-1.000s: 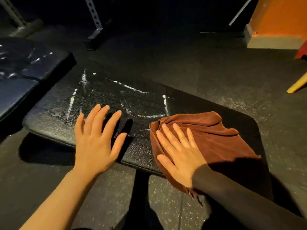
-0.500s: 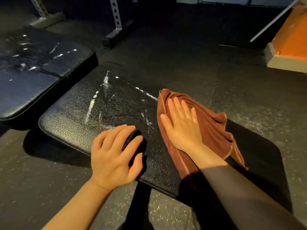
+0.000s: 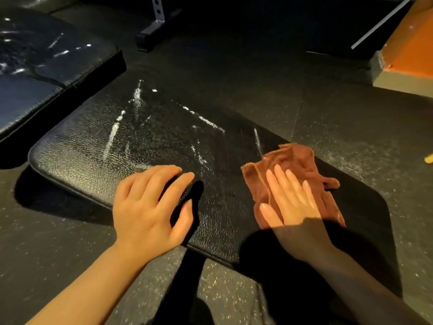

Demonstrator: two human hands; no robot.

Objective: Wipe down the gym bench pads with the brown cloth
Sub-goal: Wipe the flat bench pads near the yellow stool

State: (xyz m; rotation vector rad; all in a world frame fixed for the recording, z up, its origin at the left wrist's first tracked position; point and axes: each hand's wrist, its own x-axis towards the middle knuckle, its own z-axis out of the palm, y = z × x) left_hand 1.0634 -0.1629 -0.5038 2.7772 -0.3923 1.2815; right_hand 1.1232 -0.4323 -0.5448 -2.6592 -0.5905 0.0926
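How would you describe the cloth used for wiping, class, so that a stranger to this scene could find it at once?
Start at the long black bench pad in the middle, streaked with white marks. Follow it to its right-hand part, where the right hand presses flat on a crumpled cloth. It is the only brown, soft thing on the pad; the left hand beside it rests on bare pad.

Bench pad (image 3: 98, 146) bears brown cloth (image 3: 297, 160), white streaks (image 3: 112, 137).
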